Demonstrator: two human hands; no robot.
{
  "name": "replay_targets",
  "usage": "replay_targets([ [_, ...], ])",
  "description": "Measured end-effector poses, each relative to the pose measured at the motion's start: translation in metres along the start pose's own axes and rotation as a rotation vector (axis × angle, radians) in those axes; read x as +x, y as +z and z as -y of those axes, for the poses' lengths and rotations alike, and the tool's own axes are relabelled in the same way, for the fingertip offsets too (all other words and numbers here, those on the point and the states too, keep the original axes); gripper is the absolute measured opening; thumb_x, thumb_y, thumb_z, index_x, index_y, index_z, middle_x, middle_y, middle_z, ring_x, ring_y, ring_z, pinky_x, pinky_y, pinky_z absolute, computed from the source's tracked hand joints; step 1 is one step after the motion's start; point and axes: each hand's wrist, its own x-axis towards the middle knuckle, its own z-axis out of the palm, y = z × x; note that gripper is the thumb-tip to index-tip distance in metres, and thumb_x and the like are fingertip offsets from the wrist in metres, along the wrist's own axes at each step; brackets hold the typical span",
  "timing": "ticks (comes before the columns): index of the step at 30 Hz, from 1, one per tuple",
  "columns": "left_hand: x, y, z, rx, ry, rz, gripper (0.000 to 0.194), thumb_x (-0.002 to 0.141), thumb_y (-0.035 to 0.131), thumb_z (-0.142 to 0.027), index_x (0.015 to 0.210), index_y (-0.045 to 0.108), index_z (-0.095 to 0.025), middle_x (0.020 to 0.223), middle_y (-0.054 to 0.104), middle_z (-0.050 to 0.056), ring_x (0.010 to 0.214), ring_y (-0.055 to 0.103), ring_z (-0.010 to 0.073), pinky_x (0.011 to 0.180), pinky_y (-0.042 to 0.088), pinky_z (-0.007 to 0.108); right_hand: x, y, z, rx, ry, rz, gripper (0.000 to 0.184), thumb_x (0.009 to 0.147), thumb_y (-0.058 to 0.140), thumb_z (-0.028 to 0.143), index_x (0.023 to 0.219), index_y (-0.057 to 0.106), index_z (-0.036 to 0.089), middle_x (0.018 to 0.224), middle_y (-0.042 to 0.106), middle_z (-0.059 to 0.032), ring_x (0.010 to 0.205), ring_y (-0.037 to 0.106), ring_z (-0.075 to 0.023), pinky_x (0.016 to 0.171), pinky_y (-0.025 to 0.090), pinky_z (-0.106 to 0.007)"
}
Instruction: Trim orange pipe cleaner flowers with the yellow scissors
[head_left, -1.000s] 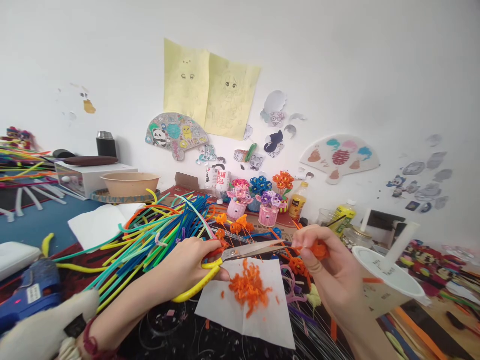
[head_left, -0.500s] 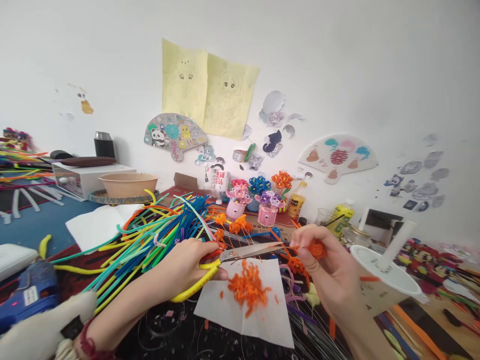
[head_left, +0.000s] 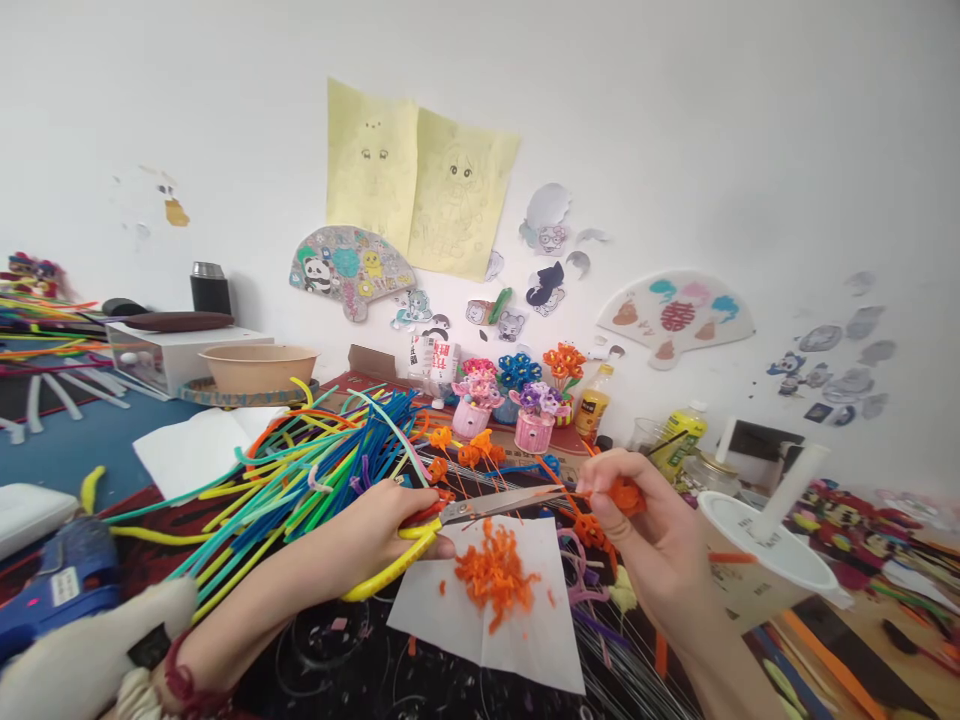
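Observation:
My left hand (head_left: 401, 525) is wrapped round the yellow-handled scissors (head_left: 491, 503), whose blades point right. Pinched in my right hand (head_left: 645, 520) is a fuzzy orange pipe cleaner piece (head_left: 626, 495), mostly covered by the fingers. The blade tips reach the end of that piece; whether they are fully closed on it is too small to tell. Below the blades, a heap of orange fuzz clippings (head_left: 495, 575) lies on a white paper sheet (head_left: 525, 650). Orange pipe cleaner flowers (head_left: 480, 450) stand just behind the scissors.
Many coloured pipe cleaners (head_left: 352, 450) spread across the left, near a blue glue gun (head_left: 64, 590). Finished flower pots (head_left: 534, 430) and bottles (head_left: 592, 402) line the wall. At right stands a white-lidded container (head_left: 772, 550); thin wires (head_left: 630, 650) lie in front of it.
Both hands, the scissors and the orange piece stay almost where they were. The whole view has shifted very slightly.

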Motion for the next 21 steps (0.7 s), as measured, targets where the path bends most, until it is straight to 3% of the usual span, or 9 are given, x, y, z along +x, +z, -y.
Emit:
replay_targets([
  [9, 0.0012, -0.0016, -0.0013, -0.019, -0.024, 0.025, 0.035, 0.082, 0.052, -0.050, 0.067, 0.042, -0.020, 0.061, 0.034, -0.007, 0.057, 0.033, 0.0106, 0.051, 0.020, 0.024, 0.0021, 0.0019, 0.0044, 0.003, 0.013, 0.005, 0.009, 0.092, 0.052, 0.028, 0.085, 0.055, 0.024, 0.084, 0.051, -0.0020, 0.082, 0.051, -0.0196, 0.072, 0.040, -0.030],
  [15, -0.0007, 0.0008, -0.0014, -0.032, 0.000, 0.033, 0.026, 0.083, 0.052, -0.043, 0.075, 0.047, -0.019, 0.069, 0.049, -0.004, 0.063, 0.042, 0.0127, 0.056, 0.026, 0.024, 0.0010, 0.0025, 0.0025, -0.001, 0.033, 0.002, 0.009, 0.091, 0.054, 0.031, 0.085, 0.056, 0.024, 0.083, 0.052, -0.0028, 0.081, 0.051, -0.0205, 0.070, 0.041, -0.031],
  [21, -0.0016, 0.0010, -0.0041, -0.072, 0.027, 0.049, 0.027, 0.086, 0.049, -0.044, 0.077, 0.049, -0.019, 0.068, 0.049, -0.004, 0.062, 0.044, 0.0126, 0.057, 0.029, 0.024, 0.0001, 0.0036, 0.0020, 0.015, 0.038, 0.025, 0.007, 0.092, 0.052, 0.030, 0.088, 0.054, 0.024, 0.084, 0.049, -0.0028, 0.083, 0.049, -0.0205, 0.072, 0.039, -0.031],
])
